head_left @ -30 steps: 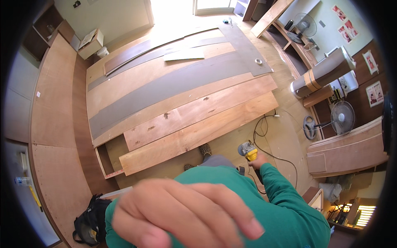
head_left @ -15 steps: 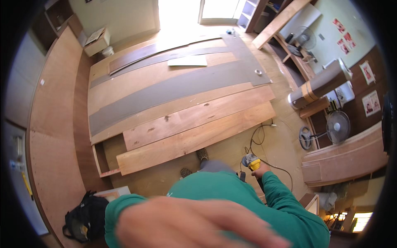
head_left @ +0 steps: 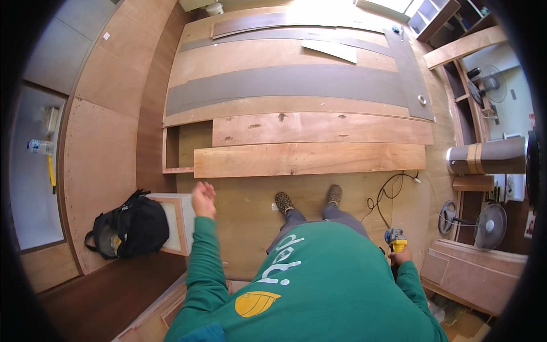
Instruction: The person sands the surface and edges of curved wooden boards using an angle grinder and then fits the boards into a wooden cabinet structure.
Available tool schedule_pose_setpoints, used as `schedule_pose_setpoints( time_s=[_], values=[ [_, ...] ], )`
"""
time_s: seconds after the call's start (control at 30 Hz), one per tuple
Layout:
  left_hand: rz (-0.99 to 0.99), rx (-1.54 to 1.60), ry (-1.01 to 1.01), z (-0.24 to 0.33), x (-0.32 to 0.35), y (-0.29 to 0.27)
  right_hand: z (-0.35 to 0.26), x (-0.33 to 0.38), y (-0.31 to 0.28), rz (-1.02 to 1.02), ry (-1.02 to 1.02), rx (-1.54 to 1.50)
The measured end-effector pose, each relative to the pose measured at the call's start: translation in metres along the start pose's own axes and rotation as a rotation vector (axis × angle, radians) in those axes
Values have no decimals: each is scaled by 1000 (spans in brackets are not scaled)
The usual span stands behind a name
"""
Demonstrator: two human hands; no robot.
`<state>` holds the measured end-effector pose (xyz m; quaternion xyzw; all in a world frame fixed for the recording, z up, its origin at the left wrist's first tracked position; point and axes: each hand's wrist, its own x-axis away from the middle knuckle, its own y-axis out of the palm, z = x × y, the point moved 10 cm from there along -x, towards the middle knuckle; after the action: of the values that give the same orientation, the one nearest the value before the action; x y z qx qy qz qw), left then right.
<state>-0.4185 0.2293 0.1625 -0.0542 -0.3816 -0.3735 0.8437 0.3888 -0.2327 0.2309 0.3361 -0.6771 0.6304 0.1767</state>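
Observation:
My right hand (head_left: 403,256) is wrapped round the body of a yellow and grey angle grinder (head_left: 397,239), held low by my right hip. My left hand (head_left: 203,199) hangs out to the left with its fingers loosely bent and a little apart, holding nothing. Just beyond it lies the near wooden plank (head_left: 310,159), its left end closest to my fingers. A second plank (head_left: 325,128) with dark knots rests behind that one. The grinder's power cord (head_left: 380,199) loops over the floor in front of it.
A large low platform (head_left: 273,85) with grey strips and a roll of tape (head_left: 422,99) fills the far side. A black backpack (head_left: 132,225) sits on a pale box (head_left: 183,219) at left. Fans (head_left: 491,226) and a grey cylinder (head_left: 490,155) stand along the right.
My left hand has swung from close in front of the view out to the left. The view has turned, showing both feet. The grinder stays in my right hand.

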Motion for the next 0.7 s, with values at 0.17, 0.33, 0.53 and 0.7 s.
schedule_pose_setpoints(
  time_s=[0.17, 0.33, 0.53, 0.7],
  values=[
    [-180, -1215, -107, -184, 68, -140, 14, -36, -21, -52, -56, -21],
    [-693, -1751, -252, -279, 142, -185, 50, -96, -31, -88, -58, -90],
    [-145, -1331, -255, -283, 181, -62, 112, -196, -53, -135, -66, -70],
    [-352, -1414, -76, -303, 227, 48, 109, -219, -95, -170, -8, -84]
  ],
)
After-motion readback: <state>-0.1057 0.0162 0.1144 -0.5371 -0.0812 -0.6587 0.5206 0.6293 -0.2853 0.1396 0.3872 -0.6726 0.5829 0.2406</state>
